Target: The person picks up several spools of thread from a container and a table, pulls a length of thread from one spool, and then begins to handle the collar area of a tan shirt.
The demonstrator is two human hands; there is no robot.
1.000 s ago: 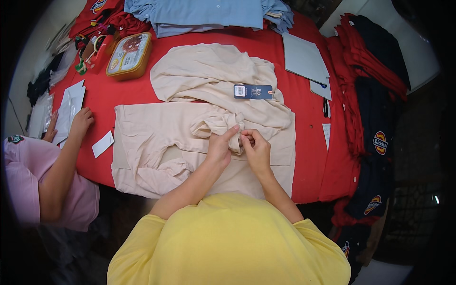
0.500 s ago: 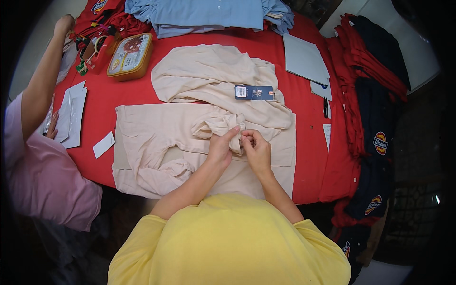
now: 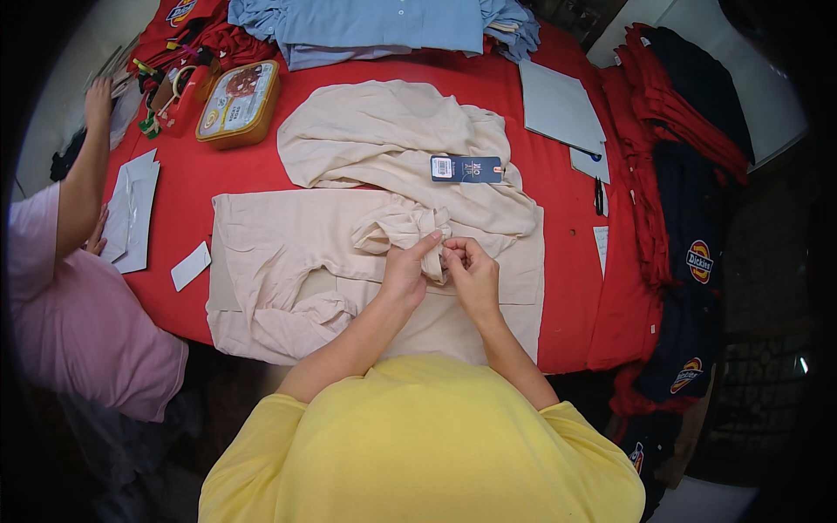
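Note:
A cream-coloured garment (image 3: pixel 288 227) lies spread over the red-covered table, its cloth gathered and wrinkled near the middle. Bunched at its centre is a sleeve end (image 3: pixel 388 228), which my left hand (image 3: pixel 408 272) grips with the thumb on top. Right beside it, my right hand (image 3: pixel 472 275) pinches the edge of the same sleeve end between thumb and fingers. The exact spot under the fingertips is too small to make out. A dark blue hang tag (image 3: pixel 478 169) with a white label rests on the garment just above my hands.
At the left, a person in pink (image 3: pixel 96 340) reaches toward the far edge. A yellow plastic tub (image 3: pixel 237 105), folded light blue shirts (image 3: pixel 384 30), a white card (image 3: pixel 191 266) and white sheets (image 3: pixel 558 105) lie around. Navy and red garments (image 3: pixel 684 200) are stacked at the right.
My hands and the cream garment stay nearly still. At the left, the other person's raised arm has shifted a little, its hand now lower.

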